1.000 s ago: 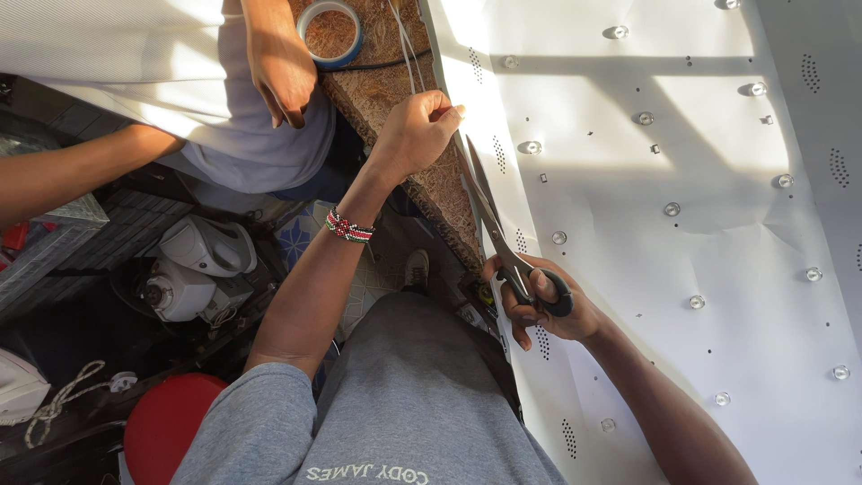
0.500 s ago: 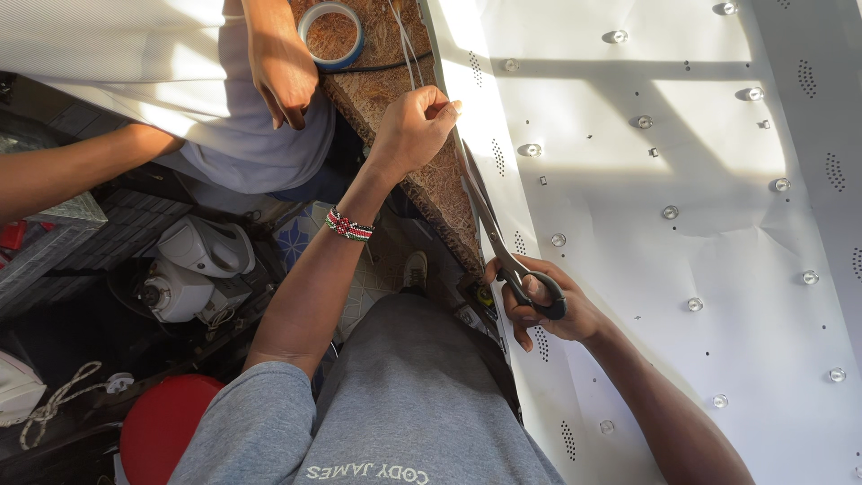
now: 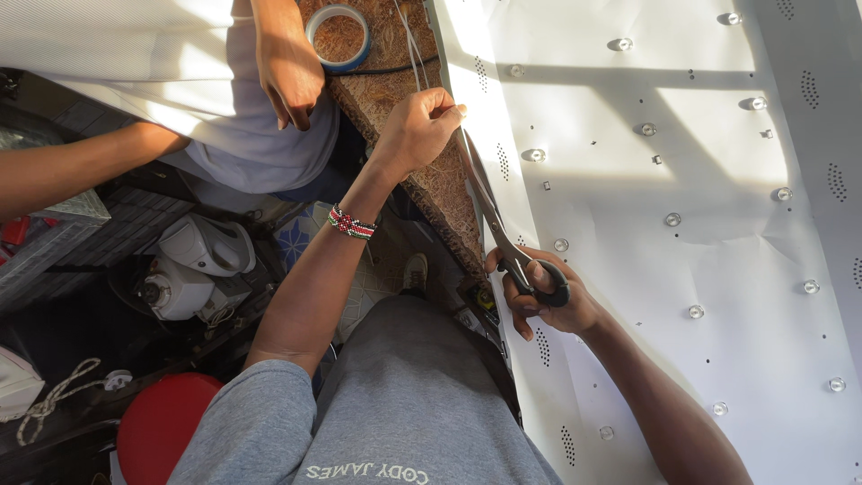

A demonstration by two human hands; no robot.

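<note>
From the head camera, the right hand is closed through the black handles of the long steel scissors, whose blades run up along the edge of the white studded sheet. Just above the blade tips, the left hand pinches that edge, fingers shut on it. The blades look nearly closed, though glare blurs them. With the fingertips so near the tips, a slip could nick them or skew the cut. Another person's hand rests beside a blue tape roll on the desk.
</note>
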